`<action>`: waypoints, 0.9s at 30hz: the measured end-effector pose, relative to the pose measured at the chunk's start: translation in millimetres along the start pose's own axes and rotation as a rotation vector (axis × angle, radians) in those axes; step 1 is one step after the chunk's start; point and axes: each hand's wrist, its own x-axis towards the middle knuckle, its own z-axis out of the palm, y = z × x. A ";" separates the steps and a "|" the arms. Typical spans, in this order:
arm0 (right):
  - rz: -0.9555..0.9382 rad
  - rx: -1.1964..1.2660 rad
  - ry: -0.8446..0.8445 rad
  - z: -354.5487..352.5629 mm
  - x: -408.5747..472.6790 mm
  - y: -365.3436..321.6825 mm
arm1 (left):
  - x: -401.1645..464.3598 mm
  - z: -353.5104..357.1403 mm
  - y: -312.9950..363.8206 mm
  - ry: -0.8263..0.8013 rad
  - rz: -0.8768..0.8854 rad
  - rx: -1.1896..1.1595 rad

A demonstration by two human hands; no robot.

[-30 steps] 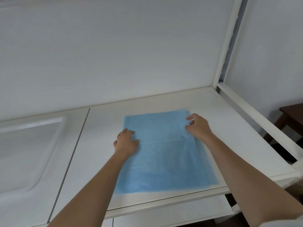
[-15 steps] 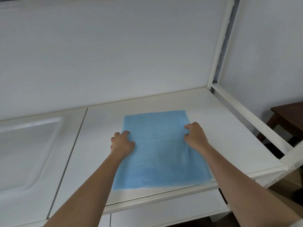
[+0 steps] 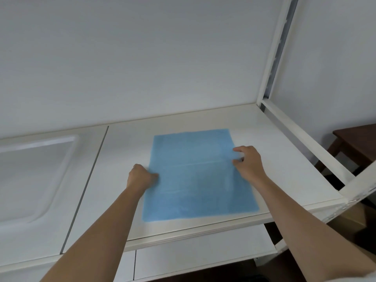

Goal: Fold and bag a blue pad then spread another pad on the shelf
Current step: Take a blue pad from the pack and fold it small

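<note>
Head view: left hand (image 3: 140,177) fingertips hidden, pad (image 3: 199,180).

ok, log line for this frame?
phase: pad on shelf | pad: flat on shelf | left hand: grips left edge | right hand: pinches right edge

The blue pad (image 3: 200,176) is a thin light-blue rectangle lying flat on the white shelf (image 3: 274,139), long side running from 6 to 12 o'clock. Faint crease lines cross it from 9 to 3 o'clock. A white margin shows along its 6 o'clock edge. Its near edge sits close to the shelf's front lip, its far edge well short of the back wall.
</note>
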 end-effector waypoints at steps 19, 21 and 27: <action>-0.268 -0.179 -0.058 2.3 -88.5 0.8 | -52.8 -12.6 -24.2 -0.256 -0.016 -0.210; -0.288 -0.175 -0.078 0.4 -101.2 4.6 | -57.6 -13.6 -31.9 -0.246 0.044 -0.228; -0.297 -0.413 -0.260 -15.0 -135.2 31.6 | -77.7 -17.4 -47.2 -0.451 0.257 -0.079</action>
